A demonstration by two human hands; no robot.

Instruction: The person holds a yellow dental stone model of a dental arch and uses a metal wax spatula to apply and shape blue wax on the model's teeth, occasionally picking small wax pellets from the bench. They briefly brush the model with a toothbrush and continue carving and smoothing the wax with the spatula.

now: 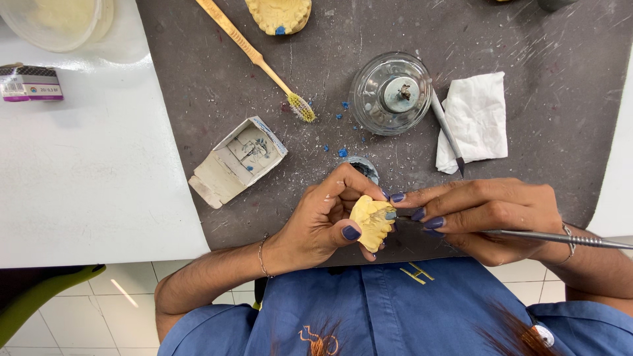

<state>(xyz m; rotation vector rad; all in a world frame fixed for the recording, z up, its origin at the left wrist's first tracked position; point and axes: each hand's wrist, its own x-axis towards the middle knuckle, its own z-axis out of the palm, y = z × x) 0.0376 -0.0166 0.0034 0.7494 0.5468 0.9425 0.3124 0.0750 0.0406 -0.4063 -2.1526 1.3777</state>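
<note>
Yellow dental cast (371,221) sat pinched in the left hand (323,221); right hand (491,217) gripped the metal carving tool (527,235) (short, steady strokes probably worked best).

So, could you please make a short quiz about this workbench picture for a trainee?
1. True or false: the left hand holds the yellow dental cast.
2. What does the right hand hold? A) toothbrush B) thin metal instrument C) tissue
3. Fill in: the white tissue lies to the ____ of the glass burner in the picture.

Key: 1 true; 2 B, the thin metal instrument; 3 right.
</note>
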